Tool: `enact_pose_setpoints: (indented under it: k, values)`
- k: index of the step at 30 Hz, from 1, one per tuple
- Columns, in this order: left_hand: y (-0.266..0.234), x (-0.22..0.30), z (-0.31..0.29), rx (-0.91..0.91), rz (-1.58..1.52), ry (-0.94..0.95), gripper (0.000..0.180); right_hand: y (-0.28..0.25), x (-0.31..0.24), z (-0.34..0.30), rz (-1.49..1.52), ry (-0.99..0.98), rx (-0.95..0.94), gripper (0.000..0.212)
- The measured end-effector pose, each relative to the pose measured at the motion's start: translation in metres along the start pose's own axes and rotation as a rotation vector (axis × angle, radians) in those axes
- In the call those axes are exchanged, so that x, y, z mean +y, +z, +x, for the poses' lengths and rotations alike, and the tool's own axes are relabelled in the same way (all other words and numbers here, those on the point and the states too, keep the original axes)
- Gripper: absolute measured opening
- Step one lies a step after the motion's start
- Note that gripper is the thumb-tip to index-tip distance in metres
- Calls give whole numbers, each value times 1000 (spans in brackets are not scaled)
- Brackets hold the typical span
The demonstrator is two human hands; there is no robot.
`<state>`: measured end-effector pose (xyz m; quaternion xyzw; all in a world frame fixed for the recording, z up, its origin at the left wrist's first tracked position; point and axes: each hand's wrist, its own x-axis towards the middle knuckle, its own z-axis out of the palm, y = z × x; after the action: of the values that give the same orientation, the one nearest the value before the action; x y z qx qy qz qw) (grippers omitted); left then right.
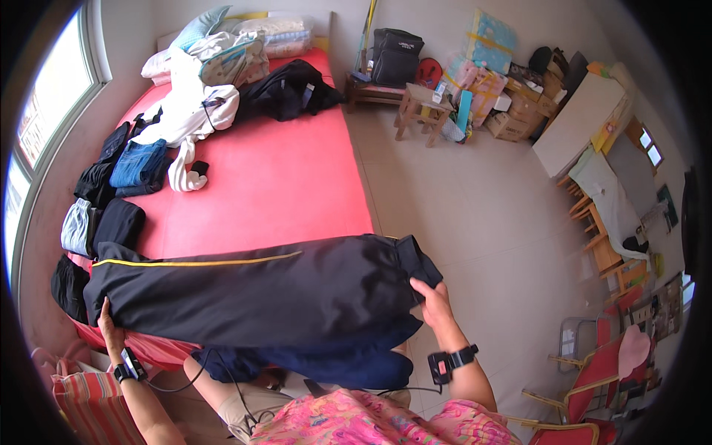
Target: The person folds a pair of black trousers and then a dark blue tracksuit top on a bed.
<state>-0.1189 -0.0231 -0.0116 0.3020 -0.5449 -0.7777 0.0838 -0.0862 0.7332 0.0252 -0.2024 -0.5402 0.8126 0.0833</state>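
Observation:
A pair of black trousers point(245, 289) with a thin yellow stripe is stretched sideways over the near edge of the bed. At its left end, my left hand point(109, 320) is closed on the lower edge, with part of the fingers behind the cloth. My right hand point(432, 300) grips the right end, thumb on top and the other fingers mostly hidden. Beneath the trousers, a dark navy garment point(326, 366) lies across my lap. Both wrists carry strapped devices with black cables.
Along the left of the red-sheeted bed point(274, 185) sit folded jeans point(139, 165), grey shorts point(76, 226) and dark folded clothes point(120, 225). White and black clothes point(289, 90) are heaped farther back. A wooden stool point(423, 107), cardboard boxes point(512, 126) and red chairs point(593, 371) stand around the tiled floor.

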Motion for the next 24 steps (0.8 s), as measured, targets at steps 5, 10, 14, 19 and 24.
enact_pose_setpoints:
  k: [5, 10, 14, 19, 24]
  values:
    - [-100, -37, 41, -38, 54, -227, 48, -82, 54, -57, -343, 578, 16, 37]
    - [29, -46, 18, 984, 1417, 322, 49, -123, 88, -77, -393, 370, 233, 27]
    - [113, -41, 32, 71, 1185, 765, 29, -102, 108, -50, -730, -253, 298, 21]
    - [290, -93, -51, -784, 1189, 474, 20, -41, 75, -9, -856, -606, 207, 39]
    - [384, -135, -127, -999, 1377, 639, 37, -45, 70, 21, -807, -515, 19, 39]
